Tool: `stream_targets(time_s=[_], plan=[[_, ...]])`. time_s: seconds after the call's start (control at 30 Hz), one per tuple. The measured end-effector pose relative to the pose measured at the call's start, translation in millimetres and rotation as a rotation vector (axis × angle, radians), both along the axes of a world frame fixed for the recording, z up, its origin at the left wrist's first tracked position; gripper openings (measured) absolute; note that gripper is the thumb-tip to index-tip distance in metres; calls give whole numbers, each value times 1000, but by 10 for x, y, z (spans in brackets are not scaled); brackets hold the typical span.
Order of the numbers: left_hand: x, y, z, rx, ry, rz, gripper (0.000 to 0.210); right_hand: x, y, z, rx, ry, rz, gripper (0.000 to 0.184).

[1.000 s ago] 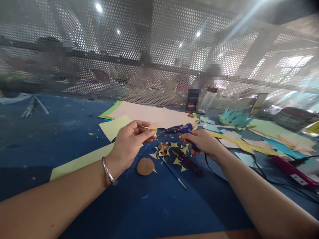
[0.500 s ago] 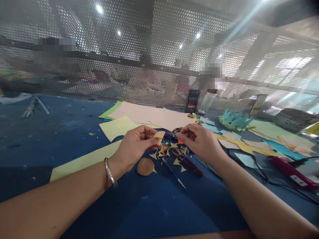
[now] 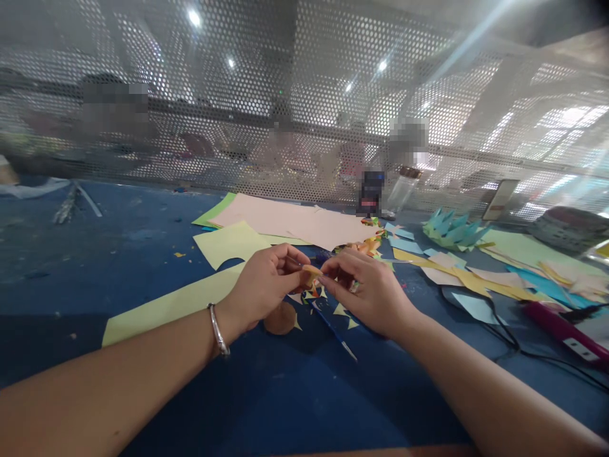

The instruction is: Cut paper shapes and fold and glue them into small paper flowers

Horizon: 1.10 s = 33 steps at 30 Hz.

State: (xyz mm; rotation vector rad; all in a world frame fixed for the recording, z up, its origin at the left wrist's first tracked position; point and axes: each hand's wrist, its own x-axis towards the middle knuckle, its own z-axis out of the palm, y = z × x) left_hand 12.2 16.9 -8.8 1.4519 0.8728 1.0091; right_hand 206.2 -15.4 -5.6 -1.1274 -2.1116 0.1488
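A small curled piece of peach-yellow paper [image 3: 311, 271] is pinched at its left edge by my left hand [image 3: 264, 282]. From the other side, my right hand [image 3: 373, 289] has its thumb and fingertips closed on the right edge of the same piece. Beneath the hands lie cut paper scraps [image 3: 340, 310] and a slim blue brush [image 3: 335, 331]. A round brown disc [image 3: 280, 318] rests on the blue table just below my left hand, which covers part of it.
Pink sheets [image 3: 285, 219] and pale yellow paper [image 3: 228, 244] lie behind the hands. At right are a blue-green folded paper form [image 3: 454, 230], paper strips [image 3: 469, 279], a black cable [image 3: 504, 330] and a magenta power strip [image 3: 561, 327]. A perforated metal screen [image 3: 295, 95] stands behind.
My right hand has moved left and its fingertips now meet the paper piece held by my left hand. The dark red-handled tool seen before is now mostly hidden under my right hand.
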Motion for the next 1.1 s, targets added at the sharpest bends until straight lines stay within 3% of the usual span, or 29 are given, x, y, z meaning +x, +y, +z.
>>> stream_targets(time_s=[0.43,0.8,1.1], plan=[[-16,-18,69,-231,-130,-75,13,11,3,-18,46,-20,24,9],[-57,4,78,-146,-48,-139,8,39,21,-25,3,8,18,9],[-66,7,79,-117,12,-104,15,15,-2,-5,-67,19,40,9]])
